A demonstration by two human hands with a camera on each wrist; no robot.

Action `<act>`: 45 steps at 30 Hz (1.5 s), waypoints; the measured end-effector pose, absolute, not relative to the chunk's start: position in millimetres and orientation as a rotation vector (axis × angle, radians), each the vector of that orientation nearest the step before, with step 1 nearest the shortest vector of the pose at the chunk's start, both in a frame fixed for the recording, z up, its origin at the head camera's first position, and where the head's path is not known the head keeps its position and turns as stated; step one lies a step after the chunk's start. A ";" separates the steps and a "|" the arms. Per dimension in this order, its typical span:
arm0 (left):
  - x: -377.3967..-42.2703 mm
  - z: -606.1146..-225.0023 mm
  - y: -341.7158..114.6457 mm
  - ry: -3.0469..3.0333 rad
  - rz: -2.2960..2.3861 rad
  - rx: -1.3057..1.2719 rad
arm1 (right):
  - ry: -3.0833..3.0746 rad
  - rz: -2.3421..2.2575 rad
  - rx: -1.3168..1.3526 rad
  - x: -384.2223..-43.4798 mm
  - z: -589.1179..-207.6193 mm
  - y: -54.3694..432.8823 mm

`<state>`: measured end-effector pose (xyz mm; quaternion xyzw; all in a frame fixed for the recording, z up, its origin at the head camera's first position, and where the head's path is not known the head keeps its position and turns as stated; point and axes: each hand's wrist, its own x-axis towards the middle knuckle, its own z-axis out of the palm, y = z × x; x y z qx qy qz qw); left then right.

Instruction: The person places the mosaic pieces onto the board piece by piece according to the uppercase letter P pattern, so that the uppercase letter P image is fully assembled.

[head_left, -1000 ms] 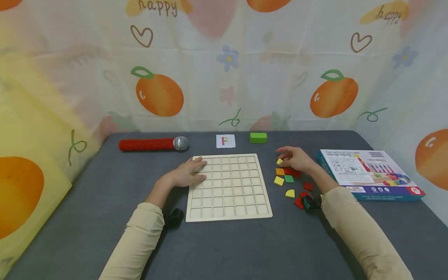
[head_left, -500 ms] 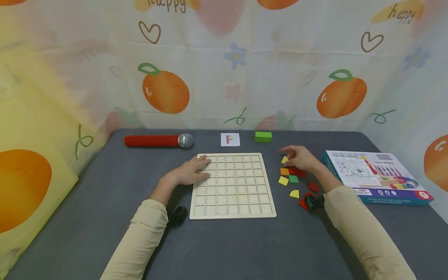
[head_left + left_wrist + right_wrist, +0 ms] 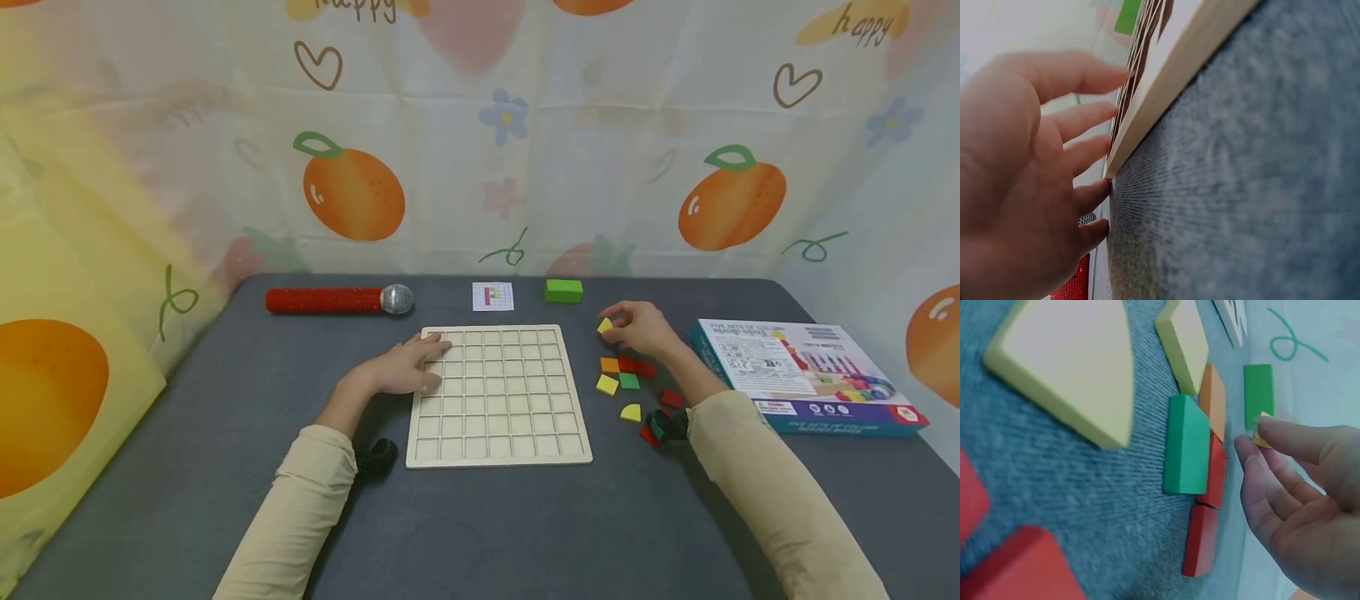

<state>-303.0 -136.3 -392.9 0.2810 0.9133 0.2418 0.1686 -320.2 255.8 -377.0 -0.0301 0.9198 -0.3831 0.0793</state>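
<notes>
My left hand [image 3: 401, 367] rests with spread fingers on the left edge of a pale wooden grid board [image 3: 498, 396]. In the left wrist view its fingertips lie along the board's side. My right hand [image 3: 643, 327] pinches a small yellow tile [image 3: 604, 326] between thumb and fingers, beyond the right side of the board. The right wrist view has that yellow tile mostly covered by the fingers. Below this hand lie loose tiles: an orange tile [image 3: 610, 365], a green tile [image 3: 628, 381], a yellow square tile [image 3: 607, 385], a yellow rounded tile [image 3: 631, 412] and several red tiles [image 3: 671, 398].
A red microphone [image 3: 337, 300] lies at the back left. A small pattern card [image 3: 492, 297] and a green block [image 3: 563, 291] stand behind the board. On the right is a flat printed box [image 3: 806, 375], close to the right forearm. A patterned cloth [image 3: 450, 167] hangs behind the table.
My right hand has lifted slightly away from the loose tiles, taking the yellow tile with it. The left hand stays at the board's edge. The head view has shifted a little.
</notes>
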 end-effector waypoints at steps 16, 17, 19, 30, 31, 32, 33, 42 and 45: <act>-299.5 -389.3 -123.8 2.638 0.640 0.753 | 2.615 -1.293 -0.103 -322.8 -378.2 239.5; -299.1 -389.6 -122.1 2.639 0.637 0.752 | 2.592 -1.313 -0.103 -323.3 -377.8 238.5; -298.7 -389.5 -119.2 2.636 0.638 0.750 | 2.539 -1.349 -0.126 -324.1 -377.0 236.5; -295.5 -384.2 -117.0 2.632 0.593 0.713 | 2.356 -1.429 -0.218 -326.2 -373.8 215.0; -295.3 -384.0 -117.0 2.632 0.586 0.707 | 2.346 -1.434 -0.213 -326.0 -373.5 212.8; -295.1 -383.7 -117.0 2.629 0.581 0.700 | 2.341 -1.435 -0.212 -326.0 -373.5 210.6; -295.0 -383.5 -116.9 2.625 0.575 0.692 | 2.334 -1.437 -0.210 -326.2 -373.4 208.3; -294.6 -379.8 -119.7 2.577 0.634 0.717 | 2.393 -1.337 -0.245 -329.4 -373.9 193.6; -294.9 -380.7 -121.3 2.559 0.702 0.721 | 2.396 -1.328 -0.254 -329.3 -373.4 189.3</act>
